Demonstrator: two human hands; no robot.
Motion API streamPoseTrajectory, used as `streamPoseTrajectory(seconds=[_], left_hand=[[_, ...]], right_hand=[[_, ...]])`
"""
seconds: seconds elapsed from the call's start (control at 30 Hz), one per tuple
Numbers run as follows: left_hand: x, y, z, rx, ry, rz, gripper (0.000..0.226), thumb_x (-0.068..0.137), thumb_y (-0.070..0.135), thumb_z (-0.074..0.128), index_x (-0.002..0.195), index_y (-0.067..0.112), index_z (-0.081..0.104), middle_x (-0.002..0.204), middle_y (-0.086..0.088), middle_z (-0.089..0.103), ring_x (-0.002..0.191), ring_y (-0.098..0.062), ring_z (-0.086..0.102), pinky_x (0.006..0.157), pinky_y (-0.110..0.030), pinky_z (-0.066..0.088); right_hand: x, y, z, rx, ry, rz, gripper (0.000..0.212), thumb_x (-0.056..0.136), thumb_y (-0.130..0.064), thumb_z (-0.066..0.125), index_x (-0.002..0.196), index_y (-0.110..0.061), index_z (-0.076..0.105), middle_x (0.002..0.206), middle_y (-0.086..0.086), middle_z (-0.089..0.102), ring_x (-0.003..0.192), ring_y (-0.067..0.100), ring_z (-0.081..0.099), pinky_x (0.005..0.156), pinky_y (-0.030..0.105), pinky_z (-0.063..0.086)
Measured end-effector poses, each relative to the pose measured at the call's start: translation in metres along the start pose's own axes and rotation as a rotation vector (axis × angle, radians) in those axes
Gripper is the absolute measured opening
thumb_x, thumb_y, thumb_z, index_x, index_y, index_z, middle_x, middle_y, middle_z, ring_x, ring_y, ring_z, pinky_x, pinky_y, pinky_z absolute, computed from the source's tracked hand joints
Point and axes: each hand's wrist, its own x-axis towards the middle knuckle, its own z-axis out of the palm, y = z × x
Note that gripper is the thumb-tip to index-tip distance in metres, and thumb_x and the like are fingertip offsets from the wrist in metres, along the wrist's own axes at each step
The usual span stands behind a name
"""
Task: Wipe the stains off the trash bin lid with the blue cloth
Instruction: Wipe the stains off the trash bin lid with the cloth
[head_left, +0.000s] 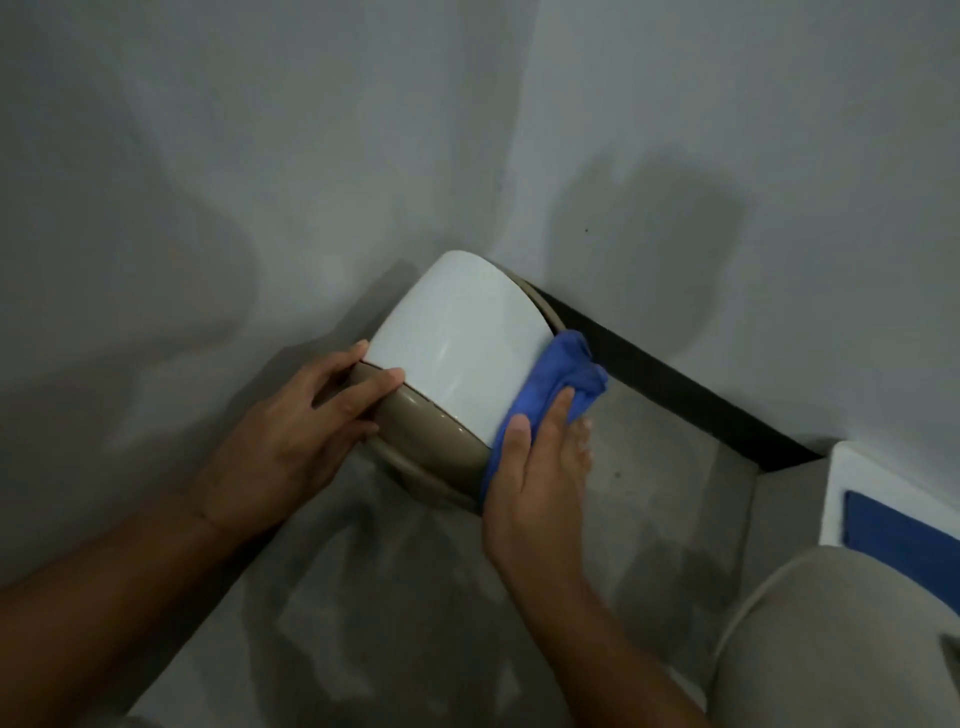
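A round trash bin stands in the corner of the room, with a pale white swing lid (460, 343) set in a beige rim (431, 436). My left hand (306, 431) grips the rim and the lid's near-left edge, thumb on top. My right hand (540, 467) presses a crumpled blue cloth (563, 371) flat against the lid's right side and the rim. The bin's body below is hidden by the lid and my hands.
Grey walls (727, 156) meet right behind the bin, with a dark skirting strip (675, 389) along the right wall. A white frame with a blue panel (893, 525) stands at right. A rounded beige object (841, 639) fills the lower right. The floor (415, 597) is grey.
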Motion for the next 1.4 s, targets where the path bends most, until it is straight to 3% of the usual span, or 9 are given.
streamPoseTrajectory(seconds=[0.1, 0.2, 0.37, 0.53, 0.73, 1.0, 1.1, 1.27, 1.4], left_hand=[[0.003, 0.001, 0.004, 0.032, 0.011, -0.017, 0.057, 0.092, 0.03, 0.055, 0.144, 0.039, 0.034, 0.143, -0.013, 0.042, 0.12, -0.026, 0.051, 0.097, -0.031, 0.044], [0.01, 0.005, 0.005, 0.049, 0.032, -0.044, 0.052, 0.09, 0.031, 0.055, 0.14, 0.033, 0.041, 0.138, -0.014, 0.044, 0.115, -0.026, 0.052, 0.087, -0.037, 0.051], [0.018, 0.013, 0.004, 0.058, 0.041, -0.069, 0.047, 0.09, 0.027, 0.055, 0.135, 0.027, 0.046, 0.135, -0.017, 0.047, 0.111, -0.029, 0.054, 0.086, -0.04, 0.053], [0.019, 0.016, 0.003, 0.081, 0.029, -0.082, 0.044, 0.09, 0.026, 0.052, 0.134, 0.023, 0.049, 0.135, -0.02, 0.048, 0.112, -0.027, 0.052, 0.086, -0.034, 0.048], [0.024, 0.02, 0.004, 0.058, 0.029, -0.088, 0.048, 0.088, 0.017, 0.06, 0.134, 0.023, 0.049, 0.134, -0.018, 0.05, 0.112, -0.027, 0.053, 0.087, -0.034, 0.049], [0.028, 0.022, 0.007, 0.063, 0.048, -0.097, 0.052, 0.085, 0.009, 0.066, 0.133, 0.019, 0.049, 0.131, -0.018, 0.051, 0.112, -0.02, 0.05, 0.086, -0.028, 0.045], [0.026, 0.021, 0.007, 0.063, 0.05, -0.114, 0.05, 0.087, 0.015, 0.064, 0.134, 0.021, 0.049, 0.133, -0.014, 0.051, 0.113, -0.018, 0.051, 0.086, -0.024, 0.044], [0.028, 0.023, 0.008, 0.061, 0.01, -0.14, 0.058, 0.085, 0.041, 0.066, 0.137, 0.025, 0.046, 0.138, -0.009, 0.046, 0.114, -0.017, 0.049, 0.088, -0.028, 0.046], [0.039, 0.032, 0.012, 0.056, 0.032, -0.165, 0.07, 0.073, 0.058, 0.069, 0.127, 0.017, 0.05, 0.138, -0.011, 0.043, 0.117, -0.018, 0.045, 0.092, -0.021, 0.039]], right_hand=[[0.032, -0.016, 0.0, 0.051, 0.015, 0.069, 0.069, 0.092, -0.058, 0.013, 0.147, -0.023, -0.009, 0.159, 0.008, -0.007, 0.143, 0.02, -0.01, 0.116, 0.041, -0.004], [0.056, -0.026, -0.005, 0.165, -0.041, 0.06, 0.067, 0.092, -0.061, 0.022, 0.147, -0.034, -0.004, 0.159, 0.002, -0.006, 0.143, 0.024, -0.01, 0.114, 0.047, -0.002], [0.074, -0.032, -0.012, 0.143, -0.128, -0.251, 0.06, 0.094, -0.056, 0.029, 0.146, -0.043, 0.001, 0.159, -0.004, -0.003, 0.144, 0.015, -0.001, 0.115, 0.045, 0.008], [0.042, -0.017, -0.013, -0.028, -0.066, -0.548, 0.057, 0.096, -0.05, 0.025, 0.145, -0.043, -0.003, 0.159, -0.005, -0.002, 0.142, 0.005, -0.005, 0.109, 0.025, 0.01], [0.079, -0.051, -0.012, -0.033, -0.051, -0.331, 0.06, 0.097, -0.046, 0.03, 0.149, -0.031, 0.004, 0.159, 0.007, 0.001, 0.144, 0.021, 0.0, 0.113, 0.041, 0.007], [0.099, -0.092, -0.015, -0.341, -0.202, -0.812, 0.053, 0.095, -0.036, 0.041, 0.145, -0.023, 0.03, 0.155, 0.015, 0.021, 0.143, 0.028, 0.011, 0.116, 0.043, 0.004], [0.063, -0.056, -0.018, -0.247, -0.098, -0.745, 0.056, 0.094, -0.044, 0.035, 0.147, -0.032, 0.02, 0.157, 0.008, 0.017, 0.143, 0.023, 0.01, 0.114, 0.043, 0.009], [0.059, -0.013, -0.024, 0.058, -0.044, -0.191, 0.058, 0.095, -0.046, 0.035, 0.147, -0.034, 0.012, 0.154, 0.004, 0.025, 0.137, 0.022, 0.029, 0.11, 0.048, 0.03], [0.053, -0.013, -0.032, 0.095, -0.051, -0.406, 0.053, 0.095, -0.034, 0.044, 0.145, -0.029, 0.025, 0.145, 0.001, 0.04, 0.124, 0.007, 0.04, 0.102, 0.023, 0.031]])
